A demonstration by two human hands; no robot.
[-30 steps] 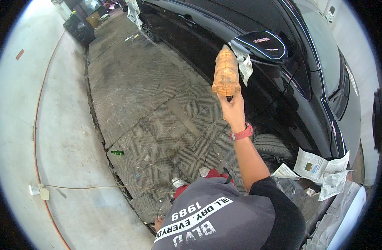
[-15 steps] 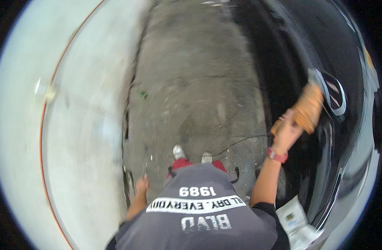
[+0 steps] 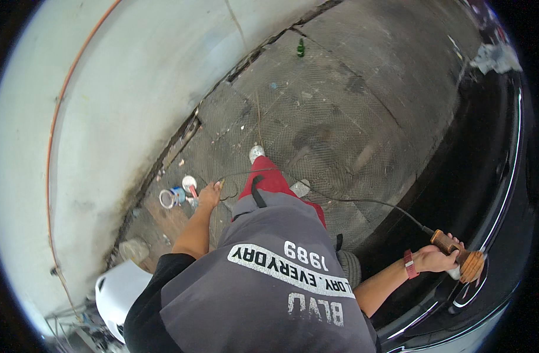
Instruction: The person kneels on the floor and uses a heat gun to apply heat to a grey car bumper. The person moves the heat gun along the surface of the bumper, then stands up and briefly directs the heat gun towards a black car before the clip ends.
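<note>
My right hand (image 3: 437, 259) is out at the lower right, its fingers wrapped round an orange corded power tool (image 3: 471, 266). The tool is beside the glossy black car body (image 3: 487, 159); I cannot tell whether they touch. From the tool's rear a dark cord (image 3: 375, 202) runs left across my legs to my left hand (image 3: 209, 195). That hand is closed on the cord, low at my left side. Below it in the picture's depth stand an open can (image 3: 167, 199) and a white round lid (image 3: 189, 182).
A pale wall (image 3: 134, 76) with an orange hose (image 3: 59, 106) curves along the left. On the grey patterned floor lies a green bottle (image 3: 300, 48). A white rounded object (image 3: 117, 291) is behind my left arm. Crumpled grey sheeting (image 3: 496, 57) hangs at the far right.
My view and body have turned. My right hand with the power tool has moved lower and farther right in view. The cord now shows in my left hand, and the can has come into view.
</note>
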